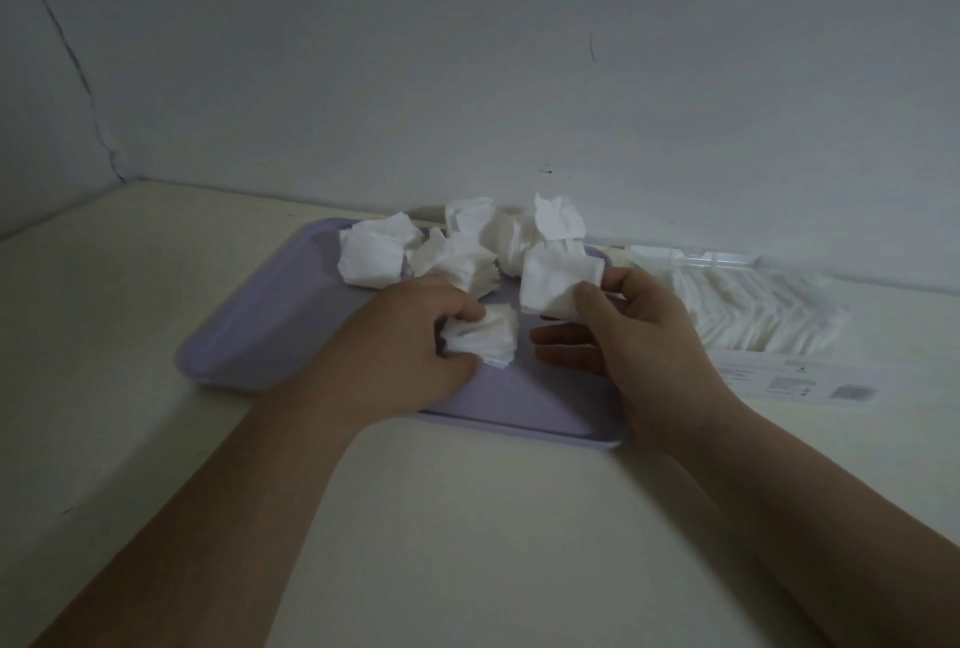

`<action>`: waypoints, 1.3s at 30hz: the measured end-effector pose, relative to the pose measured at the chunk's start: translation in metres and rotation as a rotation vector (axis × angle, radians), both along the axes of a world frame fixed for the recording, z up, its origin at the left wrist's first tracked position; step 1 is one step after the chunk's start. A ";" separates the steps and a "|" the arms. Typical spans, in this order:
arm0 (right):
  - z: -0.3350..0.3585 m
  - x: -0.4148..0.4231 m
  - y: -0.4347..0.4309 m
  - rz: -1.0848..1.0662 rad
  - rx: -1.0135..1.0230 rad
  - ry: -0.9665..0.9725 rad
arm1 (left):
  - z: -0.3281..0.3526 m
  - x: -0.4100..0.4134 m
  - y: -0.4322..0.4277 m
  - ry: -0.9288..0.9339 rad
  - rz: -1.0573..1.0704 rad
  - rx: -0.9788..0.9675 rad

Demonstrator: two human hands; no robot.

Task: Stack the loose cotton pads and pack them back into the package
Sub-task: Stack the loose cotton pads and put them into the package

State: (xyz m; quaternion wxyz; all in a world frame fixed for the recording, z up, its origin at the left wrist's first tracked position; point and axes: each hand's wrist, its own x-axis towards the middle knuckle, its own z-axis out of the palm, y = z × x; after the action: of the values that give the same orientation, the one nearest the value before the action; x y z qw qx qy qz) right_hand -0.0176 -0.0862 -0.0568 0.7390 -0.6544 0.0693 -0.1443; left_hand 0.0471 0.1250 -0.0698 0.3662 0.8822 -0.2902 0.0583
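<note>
**A:** What are the two hands holding?

**B:** The left hand [410, 335] has its fingers curled round a small bunch of pads [488, 340], which is ruffled at the edges and sits low over the tray [260, 325]. The right hand [649, 351] pinches a flatter stack [556, 283] between thumb and forefinger, lifted a little above the tray. Its lower fingers are stretched out loosely toward the left hand's bunch.

**A:** Why hold them so close together?

**B:** I'd say the two lots are about to be joined. The bunch and the stack are just beside each other, and the right hand's free fingers look placed to receive or square up the edges.

**A:** And the rest of the pads?

**B:** The loose cotton pads [457, 252] lie in a tumbled heap at the far side of the tray, just behind the hands. Some are in rough clumps and some stand on edge. The tray probably keeps them in one place while they are sorted.

**A:** Where do they go once they are stacked?

**B:** The package [758, 320] lies on the bench [467, 517] just to the right of the tray, close to the wall [467, 49]. It is clear plastic with rows of pads already inside, within easy reach of the right hand. I cannot tell which end of it is open.
</note>
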 end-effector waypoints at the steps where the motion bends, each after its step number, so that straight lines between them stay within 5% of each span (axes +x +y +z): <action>1: 0.000 0.000 0.000 -0.001 0.001 0.003 | 0.000 -0.001 -0.001 -0.018 0.000 0.003; 17: 0.001 -0.002 -0.005 0.060 0.011 -0.037 | 0.008 -0.004 -0.011 -0.121 0.215 -0.100; 22: 0.001 -0.003 -0.004 0.023 0.007 -0.041 | 0.019 -0.006 -0.015 0.218 0.269 -0.572; 32: -0.002 -0.002 -0.006 0.032 0.039 -0.028 | 0.030 -0.020 -0.018 0.697 -0.045 -0.831; 34: -0.004 -0.001 -0.006 0.101 0.020 -0.026 | 0.032 -0.024 -0.019 0.789 -0.137 -0.785; 39: -0.001 -0.006 -0.006 0.230 0.023 -0.020 | 0.030 -0.025 -0.020 0.567 -0.099 -0.520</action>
State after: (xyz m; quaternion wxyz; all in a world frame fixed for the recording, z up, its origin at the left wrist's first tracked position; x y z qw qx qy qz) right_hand -0.0235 -0.0920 -0.0580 0.7590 -0.6478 -0.0121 -0.0644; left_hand 0.0218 0.1050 -0.0402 0.6457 0.7260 -0.1950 -0.1341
